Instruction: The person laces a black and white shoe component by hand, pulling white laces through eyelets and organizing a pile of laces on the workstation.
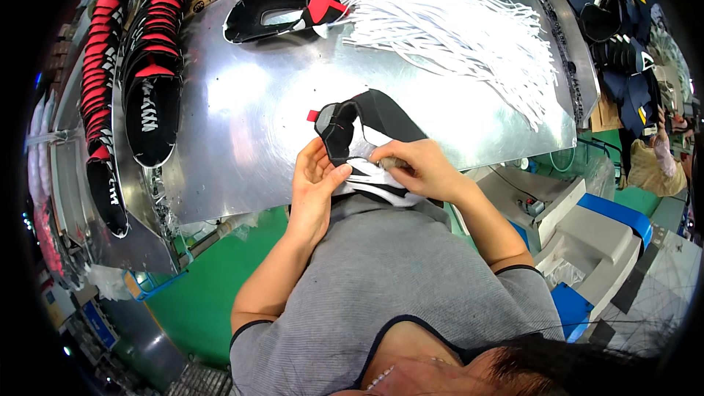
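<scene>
A metal tabletop (242, 154) stretches across the scene, shiny and grey. Along its left edge runs a long row of nested black-and-red shoe uppers (154, 37), the nearest one laced in white, and a second such row (99, 103) lies farther left. A wide heap of white laces (455, 37) spreads over the far right part of the tabletop. Left of the heap, near the far edge, a black upper (251, 1) with a red heel lies on its side, touching the laces. At the middle of the near edge, close against the person's body, is a black-and-white shoe upper (392, 114), held between both hands. The left hand (312, 183) grips its left side, thumb pressed on the rim and fingers curled behind. The right hand (422, 169) has its fingers bent inward at the white part by the opening; what they pinch, if anything, is hidden. A small red tab (312, 115) sticks out from the upper's left end.
</scene>
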The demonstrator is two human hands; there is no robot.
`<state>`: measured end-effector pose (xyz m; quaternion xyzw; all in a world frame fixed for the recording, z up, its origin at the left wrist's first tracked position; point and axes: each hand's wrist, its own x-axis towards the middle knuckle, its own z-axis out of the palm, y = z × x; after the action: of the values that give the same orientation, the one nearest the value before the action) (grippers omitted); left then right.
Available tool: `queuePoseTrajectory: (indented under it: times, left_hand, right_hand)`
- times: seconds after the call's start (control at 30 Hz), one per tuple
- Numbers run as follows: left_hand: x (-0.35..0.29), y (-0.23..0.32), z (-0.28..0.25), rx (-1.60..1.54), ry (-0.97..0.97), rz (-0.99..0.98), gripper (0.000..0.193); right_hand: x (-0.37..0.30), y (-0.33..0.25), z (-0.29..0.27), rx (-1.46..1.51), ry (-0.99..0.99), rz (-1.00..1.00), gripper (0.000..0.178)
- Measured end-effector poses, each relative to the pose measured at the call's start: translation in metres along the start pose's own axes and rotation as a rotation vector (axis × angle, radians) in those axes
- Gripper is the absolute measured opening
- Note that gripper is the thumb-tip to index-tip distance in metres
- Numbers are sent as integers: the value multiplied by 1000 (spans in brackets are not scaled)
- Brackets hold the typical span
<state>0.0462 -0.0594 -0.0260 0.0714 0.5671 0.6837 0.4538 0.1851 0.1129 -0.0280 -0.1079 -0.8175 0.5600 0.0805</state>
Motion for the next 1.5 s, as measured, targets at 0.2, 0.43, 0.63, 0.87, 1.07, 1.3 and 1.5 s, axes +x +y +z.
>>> queuePoseTrajectory:
  times: [0.2, 0.43, 0.63, 0.87, 1.07, 1.3, 1.5]
  left_hand:
    - [18, 11, 3, -53, -22, 108, 48]
    - [17, 18, -16, -117, -61, -14, 42]
    - [15, 1, -40, -340, -83, -46, 46]
    - [12, 2, -57, -644, -279, -194, 42]
    - [-1, 49, -61, -609, -208, 112, 38]
    - [-4, 134, -114, 187, 441, 363, 21]
    - [91, 143, -212, 1494, 965, 599, 39]
  right_hand:
    - [25, -31, 3, -20, -52, 8, 33]
    - [43, -36, 0, -289, -344, -73, 33]
    - [42, -33, 1, -106, -334, -133, 33]
    - [53, -50, 13, -191, -42, -202, 28]
    - [85, -68, 21, -180, 71, -298, 27]
    - [144, -5, -12, -419, 406, -209, 25]
    - [213, 61, -67, -1044, 434, -258, 17]
